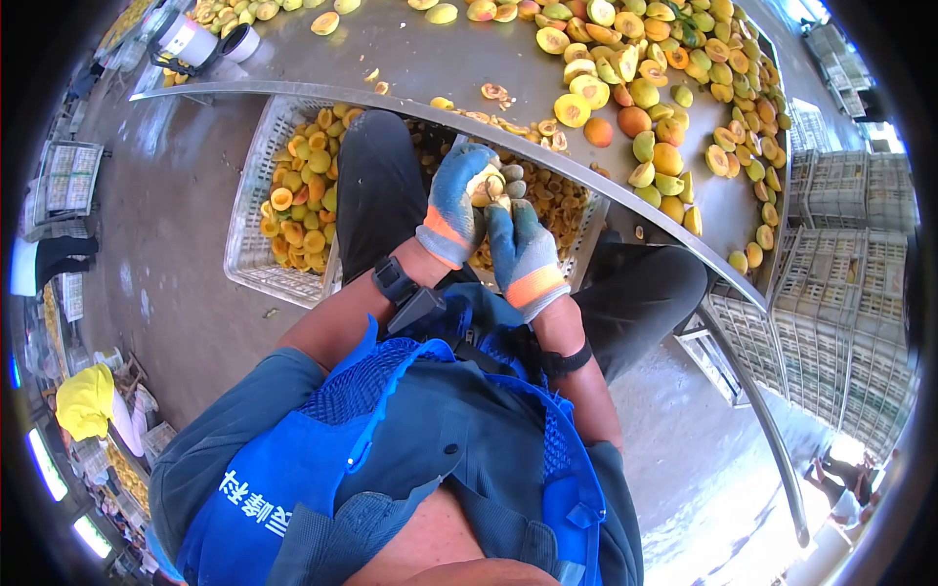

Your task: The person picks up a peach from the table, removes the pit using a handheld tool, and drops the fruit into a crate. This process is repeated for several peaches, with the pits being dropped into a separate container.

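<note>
My left hand (461, 195), in a blue and grey glove with an orange cuff, has its fingers wrapped round a pale yellow fruit half (486, 186). Close against it, my right hand (523, 239), gloved alike, has its fingertips pressed together at the fruit's lower edge. Whether a small tool or pit is between those fingertips I cannot make out. Both hands are in front of the metal table's edge, above a crate (586, 230) of opened fruit pieces. Halved and whole yellow-orange fruits (667, 158) lie on the metal table (430, 59).
A white crate (244, 234) full of fruit halves stands on the floor beside one knee. Stacked crates (821, 322) rise at the right, near a curved metal leg (767, 430). Cups (239, 43) sit at the table's far left corner. A person in yellow (86, 400) is at the lower left.
</note>
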